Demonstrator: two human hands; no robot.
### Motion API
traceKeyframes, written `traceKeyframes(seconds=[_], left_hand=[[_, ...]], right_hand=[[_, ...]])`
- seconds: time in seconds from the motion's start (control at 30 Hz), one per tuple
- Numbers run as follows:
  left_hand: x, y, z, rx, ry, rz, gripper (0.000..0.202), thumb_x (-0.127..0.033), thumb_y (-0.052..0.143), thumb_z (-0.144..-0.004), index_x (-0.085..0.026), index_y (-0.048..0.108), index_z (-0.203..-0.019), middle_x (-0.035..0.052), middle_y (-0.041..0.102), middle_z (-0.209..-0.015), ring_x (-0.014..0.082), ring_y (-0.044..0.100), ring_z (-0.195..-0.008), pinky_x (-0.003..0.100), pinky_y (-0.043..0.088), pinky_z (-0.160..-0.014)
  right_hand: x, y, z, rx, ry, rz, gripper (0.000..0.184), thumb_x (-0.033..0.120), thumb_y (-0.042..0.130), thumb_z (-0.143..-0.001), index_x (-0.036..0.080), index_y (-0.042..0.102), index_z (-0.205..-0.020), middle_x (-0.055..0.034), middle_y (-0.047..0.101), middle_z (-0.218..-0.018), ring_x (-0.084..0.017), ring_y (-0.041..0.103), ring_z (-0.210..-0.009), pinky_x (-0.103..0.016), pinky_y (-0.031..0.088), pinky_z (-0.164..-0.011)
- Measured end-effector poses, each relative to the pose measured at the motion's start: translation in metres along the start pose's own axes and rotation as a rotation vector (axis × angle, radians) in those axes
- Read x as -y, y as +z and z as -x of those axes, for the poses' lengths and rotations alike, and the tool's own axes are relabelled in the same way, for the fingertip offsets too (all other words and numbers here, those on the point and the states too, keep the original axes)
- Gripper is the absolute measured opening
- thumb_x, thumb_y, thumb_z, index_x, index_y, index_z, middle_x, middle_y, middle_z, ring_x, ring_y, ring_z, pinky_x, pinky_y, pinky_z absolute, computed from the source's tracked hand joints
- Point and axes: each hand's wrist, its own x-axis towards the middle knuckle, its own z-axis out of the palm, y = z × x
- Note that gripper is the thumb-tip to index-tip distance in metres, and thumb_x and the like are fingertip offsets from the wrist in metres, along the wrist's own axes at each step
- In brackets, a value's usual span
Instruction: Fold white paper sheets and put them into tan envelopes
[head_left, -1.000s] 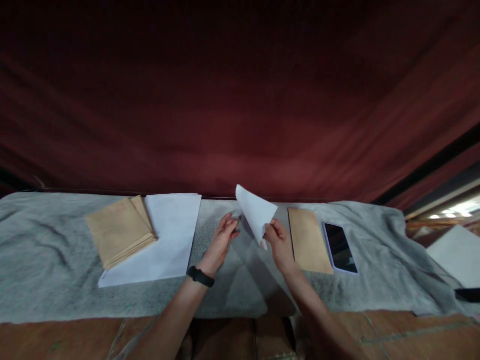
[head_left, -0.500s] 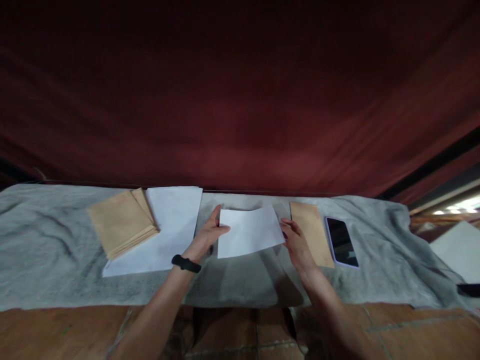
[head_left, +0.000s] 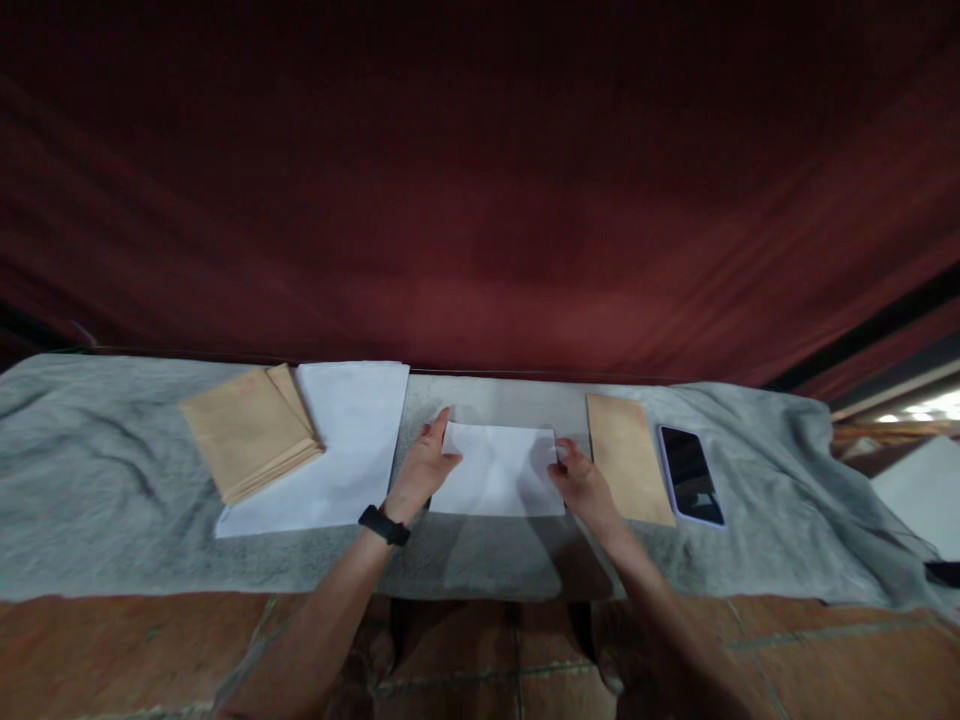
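Observation:
A folded white sheet of paper [head_left: 497, 468] lies flat on the grey cloth [head_left: 112, 500] in front of me. My left hand [head_left: 422, 468], with a black band on its wrist, pinches the sheet's left edge. My right hand [head_left: 581, 480] grips the sheet's right edge with its fingers curled over the corner. Both hands press the sheet down onto the cloth.
A stack of tan envelopes [head_left: 247, 430] lies partly on a pile of white sheets [head_left: 341, 440] to the left. A single tan envelope [head_left: 628, 458] and a dark phone [head_left: 690, 473] lie to the right. A red curtain hangs behind. More white paper [head_left: 919, 490] sits at far right.
The white sheet was held up in my right hand a second ago. It has since come down and now lies flat on the cloth, with both hands at its edges.

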Motion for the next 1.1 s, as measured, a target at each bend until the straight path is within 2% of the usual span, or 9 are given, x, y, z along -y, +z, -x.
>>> traceKeyframes(seconds=[0.1,0.2,0.3,0.4,0.47,0.6,0.77,0.93,1.1], left_hand=[[-0.014,0.007,0.015,-0.154,0.072,-0.254,0.061,-0.024,0.062,-0.091,-0.013,0.049,-0.149,0.0176,0.065,-0.127,0.0303,0.068,-0.109,0.043,0.052,-0.099],[-0.031,0.028,0.028,-0.284,0.246,-0.374,0.049,-0.028,0.049,-0.099,-0.012,0.053,-0.145,0.0206,0.058,-0.142,0.0345,0.057,-0.13,0.049,0.046,-0.109],[-0.04,0.058,0.035,-0.197,0.428,-0.391,0.052,-0.025,0.04,-0.102,-0.015,0.046,-0.152,0.0143,0.043,-0.162,0.0309,0.037,-0.151,0.051,0.032,-0.122],[-0.04,0.079,0.035,-0.112,0.442,-0.432,0.058,-0.018,0.036,-0.1,-0.011,0.038,-0.157,0.0157,0.038,-0.165,0.0295,0.029,-0.155,0.052,0.027,-0.126],[-0.037,0.085,0.033,-0.098,0.433,-0.449,0.06,-0.017,0.035,-0.099,-0.011,0.035,-0.159,0.0156,0.036,-0.166,0.0284,0.027,-0.156,0.051,0.024,-0.127],[-0.029,0.083,0.028,-0.113,0.406,-0.448,0.061,-0.018,0.033,-0.1,-0.009,0.034,-0.159,0.0154,0.034,-0.166,0.0258,0.026,-0.157,0.049,0.022,-0.128],[-0.019,0.071,0.026,-0.208,0.327,-0.414,0.06,-0.031,0.032,-0.104,-0.004,0.037,-0.157,0.0198,0.036,-0.164,0.0286,0.028,-0.156,0.051,0.024,-0.127],[-0.013,0.062,0.033,-0.266,0.267,-0.356,0.065,-0.042,0.036,-0.104,-0.001,0.04,-0.154,0.025,0.039,-0.161,0.0332,0.032,-0.154,0.053,0.03,-0.124],[-0.009,0.06,0.039,-0.315,0.244,-0.345,0.069,-0.047,0.036,-0.105,-0.001,0.039,-0.155,0.0261,0.041,-0.159,0.0346,0.034,-0.153,0.055,0.03,-0.124]], right_hand=[[0.004,-0.007,0.001,-0.076,-0.042,0.061,0.04,0.023,0.052,-0.094,0.017,0.059,-0.133,-0.0122,0.075,-0.103,-0.025,0.072,-0.088,-0.034,0.054,-0.079],[0.019,-0.002,-0.003,-0.134,-0.167,-0.053,0.04,0.032,0.045,-0.1,0.015,0.063,-0.132,-0.0163,0.073,-0.112,-0.028,0.07,-0.103,-0.041,0.055,-0.093],[0.044,0.022,0.0,-0.136,-0.321,-0.22,0.047,0.033,0.034,-0.106,0.019,0.057,-0.144,-0.0149,0.067,-0.136,-0.026,0.062,-0.126,-0.045,0.052,-0.106],[0.066,0.046,0.01,-0.105,-0.427,-0.166,0.051,0.028,0.029,-0.107,0.015,0.047,-0.153,-0.0159,0.056,-0.151,-0.026,0.048,-0.143,-0.052,0.042,-0.117],[0.072,0.053,0.017,-0.091,-0.438,-0.082,0.053,0.029,0.026,-0.109,0.013,0.042,-0.156,-0.0148,0.05,-0.157,-0.025,0.041,-0.149,-0.052,0.034,-0.122],[0.069,0.051,0.02,-0.11,-0.407,0.041,0.054,0.034,0.026,-0.11,0.01,0.042,-0.156,-0.0147,0.047,-0.16,-0.025,0.038,-0.151,-0.048,0.029,-0.125],[0.055,0.045,0.014,-0.147,-0.37,0.136,0.057,0.04,0.035,-0.109,0.009,0.042,-0.156,-0.0186,0.044,-0.16,-0.03,0.04,-0.149,-0.05,0.031,-0.122],[0.042,0.044,0.013,-0.187,-0.314,0.16,0.062,0.045,0.032,-0.109,0.005,0.042,-0.155,-0.0237,0.046,-0.157,-0.034,0.042,-0.148,-0.054,0.032,-0.12],[0.028,0.041,0.015,-0.261,-0.287,0.163,0.064,0.047,0.03,-0.108,0.006,0.039,-0.157,-0.0239,0.046,-0.158,-0.034,0.044,-0.146,-0.054,0.033,-0.119]])
